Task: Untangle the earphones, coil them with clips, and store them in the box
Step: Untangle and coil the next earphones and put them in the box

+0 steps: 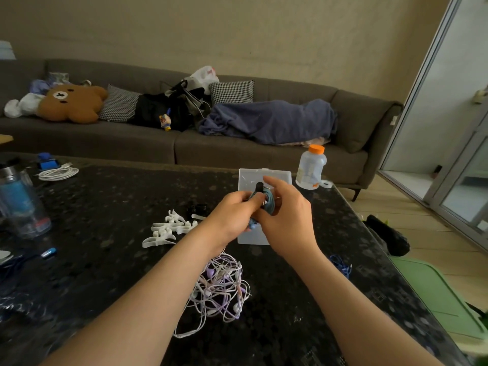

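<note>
Nearest the person, on the near side of the clear plastic box [249,178], a tangle of white and purple earphones [221,291] lies on the dark table [118,196], partly under the left forearm. A lift of that arm could snag a loop and drag the whole knot toward the box.

Just above the box, both hands meet on the blue earphone coil [270,205]. The left hand [232,215] has its fingers curled round the coil's near edge. The right hand [287,223] pinches the far edge with its forefinger raised. A black clip [259,188] stands up from the coil; whether it has closed on the cord cannot be told. If either pinch eases before the clip bites, the springy loops would likely fan open. A loose earbud end below the left hand might also catch on the box wall.

Left of the box lies a heap of white clips [169,228]. Beyond the box, an orange-capped bottle [310,167] stands close enough that a wide right-hand sweep could tip it.
</note>
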{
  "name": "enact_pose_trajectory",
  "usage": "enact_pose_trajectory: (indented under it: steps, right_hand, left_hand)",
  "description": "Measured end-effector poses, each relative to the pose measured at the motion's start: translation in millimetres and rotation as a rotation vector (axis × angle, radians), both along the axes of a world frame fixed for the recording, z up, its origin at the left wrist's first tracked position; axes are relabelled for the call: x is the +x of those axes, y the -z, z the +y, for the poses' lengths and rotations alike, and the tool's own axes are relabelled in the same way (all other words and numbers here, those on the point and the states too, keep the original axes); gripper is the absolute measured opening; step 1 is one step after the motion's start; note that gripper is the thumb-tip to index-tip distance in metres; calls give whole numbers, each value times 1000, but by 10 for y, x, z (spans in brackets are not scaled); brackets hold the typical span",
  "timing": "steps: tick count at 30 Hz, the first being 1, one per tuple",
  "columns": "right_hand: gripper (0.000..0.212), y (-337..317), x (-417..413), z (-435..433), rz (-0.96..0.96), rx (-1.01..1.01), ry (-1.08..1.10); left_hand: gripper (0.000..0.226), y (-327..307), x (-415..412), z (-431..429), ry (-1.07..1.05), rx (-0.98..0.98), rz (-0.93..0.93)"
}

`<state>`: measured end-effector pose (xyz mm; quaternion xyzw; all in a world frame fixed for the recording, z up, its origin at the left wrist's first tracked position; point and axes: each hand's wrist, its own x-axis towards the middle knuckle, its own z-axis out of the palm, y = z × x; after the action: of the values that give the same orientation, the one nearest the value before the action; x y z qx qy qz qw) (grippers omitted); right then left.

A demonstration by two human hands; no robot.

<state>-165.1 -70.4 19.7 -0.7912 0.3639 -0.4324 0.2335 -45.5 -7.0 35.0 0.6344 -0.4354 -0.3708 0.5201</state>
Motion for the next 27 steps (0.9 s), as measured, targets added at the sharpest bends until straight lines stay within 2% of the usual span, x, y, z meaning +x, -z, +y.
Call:
enact_pose_trajectory:
  steps: [9, 13, 17, 23, 27]
  right_hand:
    - [66, -40, -124, -115, -25, 139, -69]
    - [48, -19, -154, -170, -76, 85, -19]
    - [28, 23, -156, -242, -60, 55, 29]
    - [26, 73, -137, -378, 20, 84, 82]
    - [32, 135, -107, -474, 52, 142, 131]
  left_hand:
    - [32, 71, -20, -195, -175, 20, 418]
    - [35, 135, 17, -309, -227, 49, 536]
    - [36, 177, 30, -360, -148, 75, 587]
    - [32, 91, -47, -461, -117, 51, 555]
    - [33, 102, -72, -610, -186, 39, 300]
